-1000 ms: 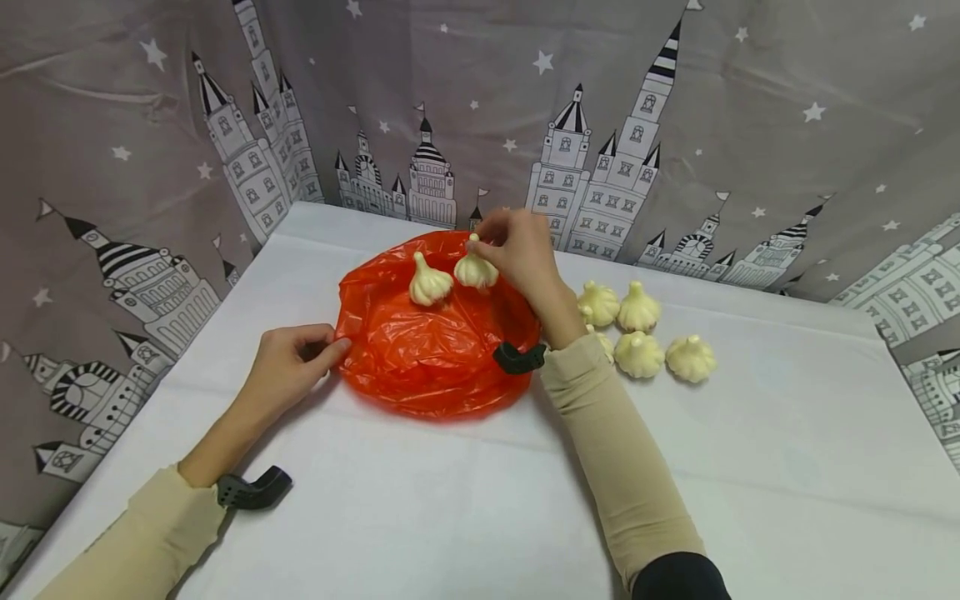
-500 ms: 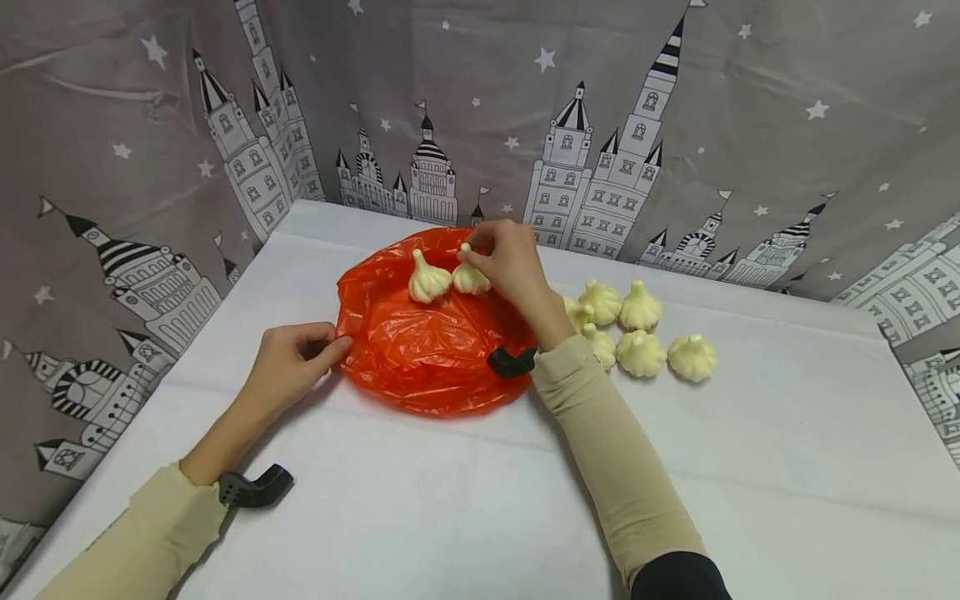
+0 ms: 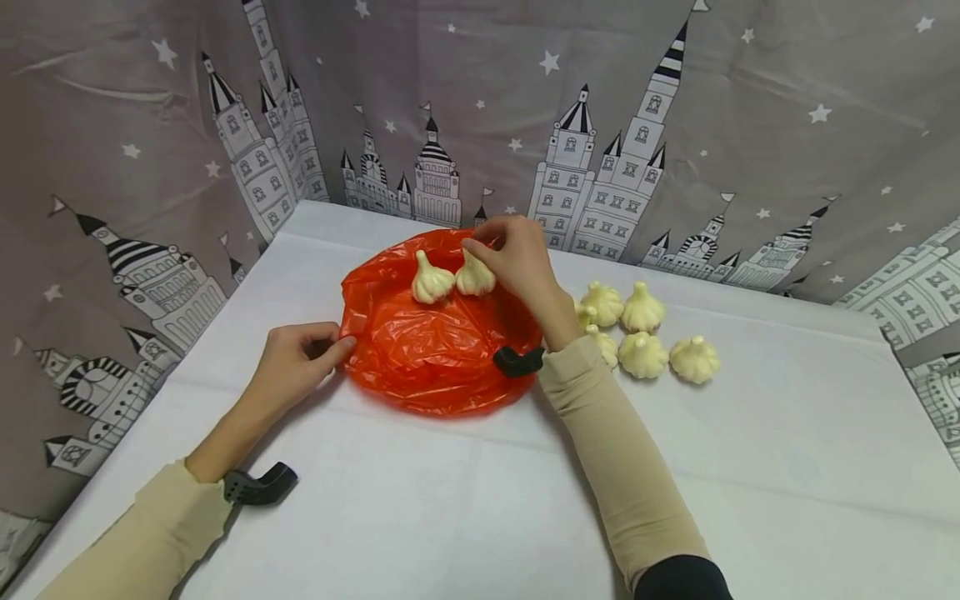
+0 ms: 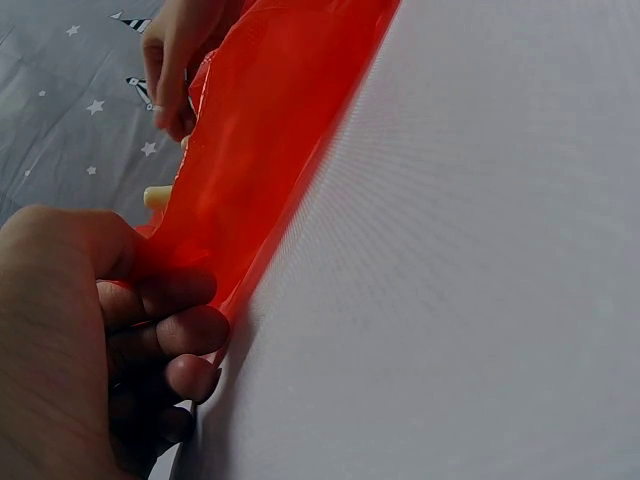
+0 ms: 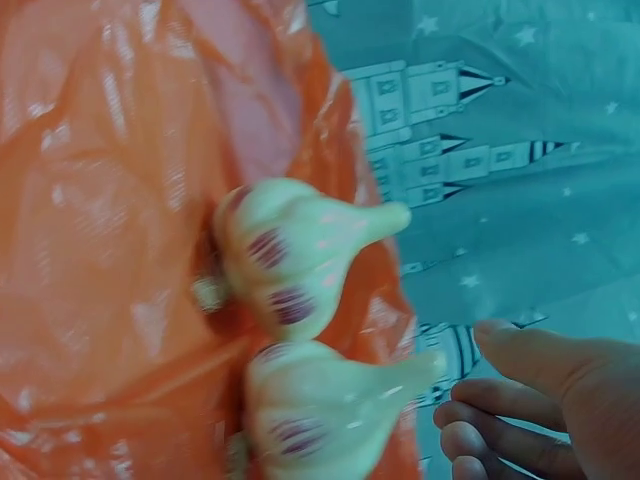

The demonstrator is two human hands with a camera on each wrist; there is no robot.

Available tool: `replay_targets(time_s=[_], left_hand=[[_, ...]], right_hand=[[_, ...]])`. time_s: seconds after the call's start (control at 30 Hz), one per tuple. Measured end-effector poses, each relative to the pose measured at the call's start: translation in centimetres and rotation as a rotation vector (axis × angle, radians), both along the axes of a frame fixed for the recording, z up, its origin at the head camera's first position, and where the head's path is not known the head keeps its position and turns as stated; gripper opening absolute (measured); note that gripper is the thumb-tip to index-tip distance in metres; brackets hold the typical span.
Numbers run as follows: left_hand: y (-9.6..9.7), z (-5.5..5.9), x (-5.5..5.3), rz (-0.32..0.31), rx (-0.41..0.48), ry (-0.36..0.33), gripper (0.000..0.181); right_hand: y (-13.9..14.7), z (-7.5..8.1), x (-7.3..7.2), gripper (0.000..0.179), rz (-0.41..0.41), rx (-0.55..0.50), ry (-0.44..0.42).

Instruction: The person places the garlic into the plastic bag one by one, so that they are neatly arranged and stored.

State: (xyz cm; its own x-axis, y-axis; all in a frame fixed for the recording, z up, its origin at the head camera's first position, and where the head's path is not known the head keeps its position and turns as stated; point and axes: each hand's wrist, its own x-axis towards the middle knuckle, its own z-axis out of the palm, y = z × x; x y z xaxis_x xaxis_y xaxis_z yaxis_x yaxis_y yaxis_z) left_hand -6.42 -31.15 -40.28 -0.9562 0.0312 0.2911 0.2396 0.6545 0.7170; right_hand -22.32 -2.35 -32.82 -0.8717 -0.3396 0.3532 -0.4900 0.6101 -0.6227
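Red plastic bag (image 3: 431, 346) — two garlic bulbs (image 3: 432, 283) inside.

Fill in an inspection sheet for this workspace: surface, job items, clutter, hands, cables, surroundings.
Surface: white covering, slightly creased.
Job items: red bag lying open; two garlic bulbs inside it; six more bulbs grouped to its right, some partly hidden by the right forearm.
Clutter: nothing seen.
Left hand: pinches the bag's edge.
Right hand: at one bagged bulb's stem, thumb and fingers parted in the wrist view.
Cables: nothing seen.
Surroundings: grey backdrop printed with castles and stars.
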Motion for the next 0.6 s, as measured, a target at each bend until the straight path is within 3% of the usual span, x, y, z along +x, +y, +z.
replay_targets(time_s=[0.27,0.6], left_hand=[[0.0,0.1,0.1,-0.024,0.001,0.032,0.015],[0.0,0.4,0.1,-0.023,-0.019,0.038,0.017]], right_hand=[[0.8,1.7,1.4,0.019,0.018,-0.057,0.034],[1.9,1.7,2.4,0.017,0.034,-0.058,0.027]])
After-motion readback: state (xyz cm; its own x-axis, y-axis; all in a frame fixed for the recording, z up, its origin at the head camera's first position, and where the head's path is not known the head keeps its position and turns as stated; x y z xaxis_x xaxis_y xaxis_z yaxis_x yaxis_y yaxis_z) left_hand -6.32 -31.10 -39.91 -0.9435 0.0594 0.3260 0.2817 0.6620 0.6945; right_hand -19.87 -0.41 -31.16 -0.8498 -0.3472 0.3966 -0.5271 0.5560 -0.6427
